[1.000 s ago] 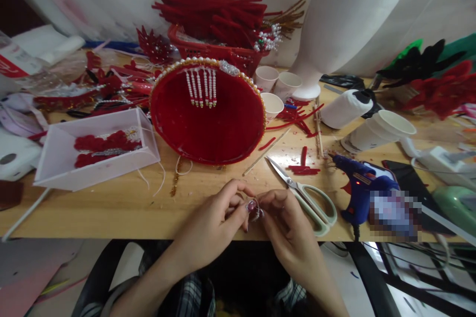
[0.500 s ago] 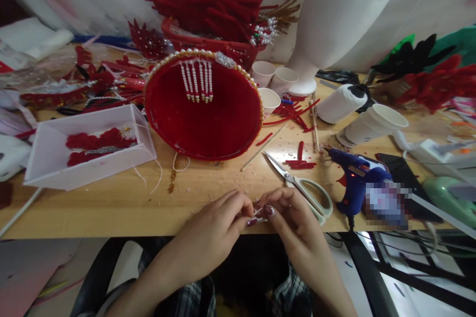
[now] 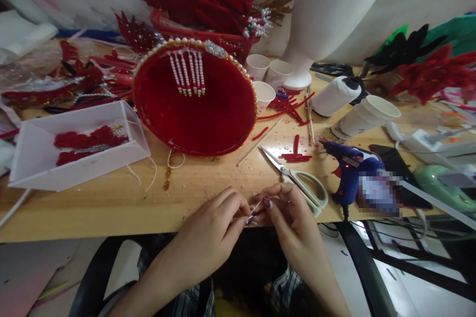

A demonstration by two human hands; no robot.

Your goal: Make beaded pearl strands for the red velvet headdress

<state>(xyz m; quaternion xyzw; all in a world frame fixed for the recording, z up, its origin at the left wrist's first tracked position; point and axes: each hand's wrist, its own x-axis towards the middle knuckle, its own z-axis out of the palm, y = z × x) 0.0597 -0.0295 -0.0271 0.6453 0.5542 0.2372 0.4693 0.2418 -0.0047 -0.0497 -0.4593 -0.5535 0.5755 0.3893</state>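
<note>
My left hand (image 3: pixel 219 220) and my right hand (image 3: pixel 292 215) meet above the table's front edge, each closed in a pinch. Between their fingertips runs a short piece of thin white string (image 3: pixel 255 206); its ends are hidden by the fingers. Just beyond my right hand lie scissors (image 3: pixel 293 176) with pale green handles, blades partly spread. Farther back stands a red velvet headpiece (image 3: pixel 197 119), its hollow side facing me, rimmed with pearls and gold trim. Several bead strands (image 3: pixel 188 74) hang inside its upper edge.
A white box (image 3: pixel 82 171) with red flower pieces stands left. To the right are a blue glue gun (image 3: pixel 344 163) with its light on, paper cups (image 3: pixel 375 114) and a white spool (image 3: pixel 336 96). Behind, a red basket (image 3: pixel 208 42) holds red stems beside a white mannequin stand (image 3: pixel 327 15).
The view has shifted slightly, so the table's things sit a little farther left and higher. My fingers have moved a little around the string, which now slants more between them.
</note>
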